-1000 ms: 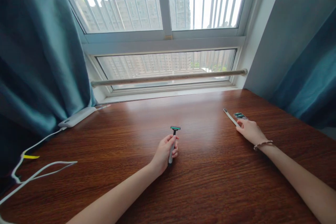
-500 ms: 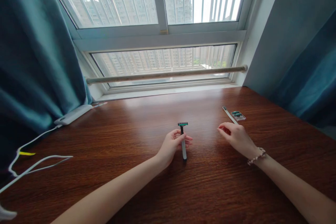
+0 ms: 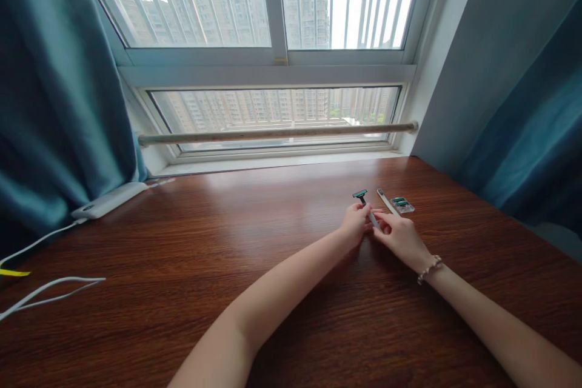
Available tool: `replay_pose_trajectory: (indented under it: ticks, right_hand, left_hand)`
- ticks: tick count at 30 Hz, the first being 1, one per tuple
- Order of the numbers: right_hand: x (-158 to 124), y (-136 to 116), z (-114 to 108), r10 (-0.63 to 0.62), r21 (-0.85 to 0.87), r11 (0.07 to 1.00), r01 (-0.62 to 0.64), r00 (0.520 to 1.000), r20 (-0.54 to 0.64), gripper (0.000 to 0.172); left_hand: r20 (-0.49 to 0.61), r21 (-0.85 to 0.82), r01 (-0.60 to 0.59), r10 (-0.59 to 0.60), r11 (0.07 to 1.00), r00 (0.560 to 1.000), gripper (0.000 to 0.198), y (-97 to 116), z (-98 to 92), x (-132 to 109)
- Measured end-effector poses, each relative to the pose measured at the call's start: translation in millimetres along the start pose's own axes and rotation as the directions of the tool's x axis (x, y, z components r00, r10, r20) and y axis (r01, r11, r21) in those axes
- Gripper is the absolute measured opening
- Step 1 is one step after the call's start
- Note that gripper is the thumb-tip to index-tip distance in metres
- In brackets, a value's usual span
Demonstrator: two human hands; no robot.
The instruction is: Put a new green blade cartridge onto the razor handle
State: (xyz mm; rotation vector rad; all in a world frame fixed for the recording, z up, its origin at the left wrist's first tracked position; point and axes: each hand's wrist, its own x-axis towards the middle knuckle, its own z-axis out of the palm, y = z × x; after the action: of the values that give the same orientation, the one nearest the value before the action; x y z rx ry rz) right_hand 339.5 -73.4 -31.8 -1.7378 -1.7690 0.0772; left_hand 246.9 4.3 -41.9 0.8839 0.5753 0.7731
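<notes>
My left hand (image 3: pixel 354 223) is closed on a safety razor (image 3: pixel 373 219) with a pale grey handle, a black neck and a black-and-green head. The head points up and away, toward the window. My right hand (image 3: pixel 402 239), with a beaded bracelet at the wrist, pinches the lower end of the same handle. Just beyond its knuckles lies a slim white stick-like handle with a dark tip (image 3: pixel 387 201). A clear plastic case (image 3: pixel 402 205) holding green-and-black razor cartridges sits right beside that handle. The razor's lowest end is partly hidden by my fingers.
Both forearms rest over the brown wooden tabletop (image 3: pixel 191 242). A white power strip (image 3: pixel 111 200) lies at the left by the blue curtain (image 3: pixel 59 85), with white cables (image 3: pixel 59 282) and a yellow tag (image 3: pixel 14 273). A rail (image 3: pixel 277 133) crosses the window behind.
My left hand has carried the razor rightward and away from me to my right hand. My right fingers have taken hold of the handle's lower end. The view has shifted slightly.
</notes>
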Motion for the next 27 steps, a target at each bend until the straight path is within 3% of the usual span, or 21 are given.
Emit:
replay_pose_trajectory:
  ticks: [3,7,9,11,14,18,22,27]
  right_hand:
    - [4,11,-2,0.039,-0.148,0.988,-0.039,0.999,-0.007,0.023]
    - [7,26,-7,0.108,-0.336,0.936,-0.103,0.994,-0.004,0.023]
    - [8,32,-9,0.149,-0.395,0.91,-0.128,0.989,0.024,0.024]
    - [8,35,-9,0.177,-0.429,0.893,-0.135,0.982,0.06,0.023]
    - [7,37,-8,0.191,-0.441,0.887,-0.137,0.978,0.081,0.022]
    - [6,37,-6,0.203,-0.453,0.879,-0.146,0.976,0.08,0.026]
    - [6,38,-5,0.207,-0.459,0.876,-0.151,0.976,0.074,0.028]
    - [4,38,-3,0.203,-0.467,0.872,-0.145,0.976,0.075,0.029]
  left_hand:
    - [-0.039,0.03,-0.064,0.065,0.998,0.997,0.022,-13,3.2,5]
    - [-0.068,0.158,-0.26,0.273,0.953,0.96,0.029,-24,4.4,-9]
    - [0.059,0.37,-0.405,0.414,0.836,0.908,0.029,-25,5.8,-21]
    - [0.27,0.572,-0.542,0.483,0.615,0.833,0.031,-25,8.1,-31]
    - [0.476,0.714,-0.616,0.415,0.333,0.776,0.038,-25,10.7,-36]
    - [0.519,0.811,-0.573,0.309,0.117,0.797,0.047,-30,9.5,-35]
    - [0.54,0.827,-0.563,0.269,0.009,0.798,0.053,-32,7.3,-37]
    - [0.541,0.833,-0.552,0.256,-0.034,0.801,0.054,-34,7.1,-37]
